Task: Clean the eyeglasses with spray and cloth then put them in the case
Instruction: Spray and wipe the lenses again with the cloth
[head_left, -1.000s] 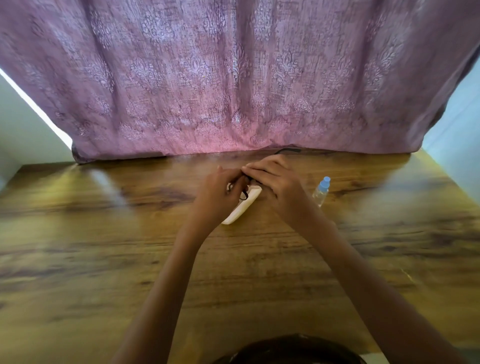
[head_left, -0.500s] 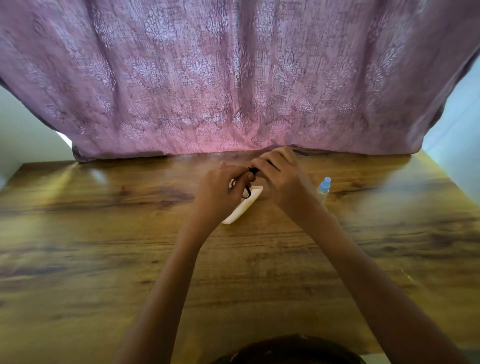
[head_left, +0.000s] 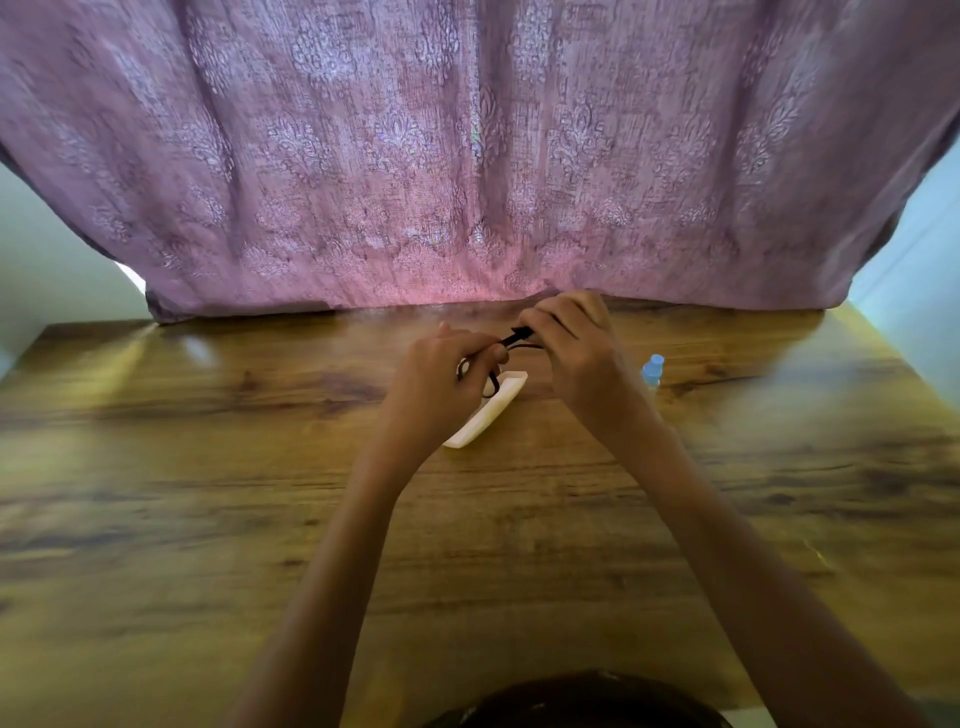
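Note:
Black-framed eyeglasses (head_left: 511, 340) are held between both hands above the far middle of the wooden table (head_left: 208, 519). My left hand (head_left: 441, 379) grips the lens end, and my right hand (head_left: 571, 338) pinches the temple end. Just below them lies a white glasses case (head_left: 493, 410), open, partly hidden by my left hand. A small clear spray bottle with a blue cap (head_left: 652, 369) stands to the right of my right wrist. No cloth is visible.
A mauve patterned curtain (head_left: 467, 156) hangs down to the table's far edge, right behind the hands. Pale walls show at both sides. A dark rounded object (head_left: 587, 701) sits at the near edge.
Both hands have lifted the glasses slightly up and away from the case, towards the curtain. The right hand has shifted farther back.

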